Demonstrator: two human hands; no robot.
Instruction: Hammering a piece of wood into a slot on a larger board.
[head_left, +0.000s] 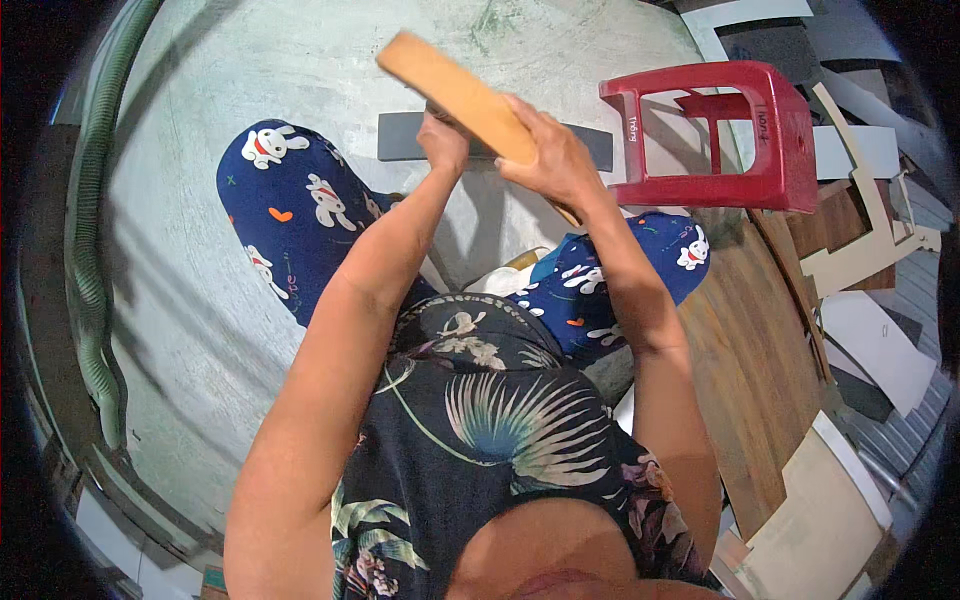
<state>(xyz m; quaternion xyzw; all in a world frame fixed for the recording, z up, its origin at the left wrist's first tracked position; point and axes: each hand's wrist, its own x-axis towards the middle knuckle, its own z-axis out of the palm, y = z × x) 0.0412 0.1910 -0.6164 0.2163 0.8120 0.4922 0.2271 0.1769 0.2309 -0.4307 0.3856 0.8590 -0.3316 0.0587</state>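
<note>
An orange-tan, slightly curved wooden-looking board (455, 90) is held up at a slant over the floor. My right hand (550, 155) is closed round its lower right end, with fingers over the edge. Against the board's lower left edge sits my left hand (443, 143), curled into a fist. The board covers part of its fingers, and a small dark shape shows there; I cannot make out what they grip. Below and behind the hands lies a dark grey strip (402, 137), partly covered by them. A thin tan edge (565, 213) shows under my right wrist.
A red plastic stool (797, 150) lies on its side to the right. Brown wooden sheets (740, 370) and pale offcuts (810, 515) are piled along the right. A green ribbed hose (88, 260) runs down the left edge of the pale floor (200, 400).
</note>
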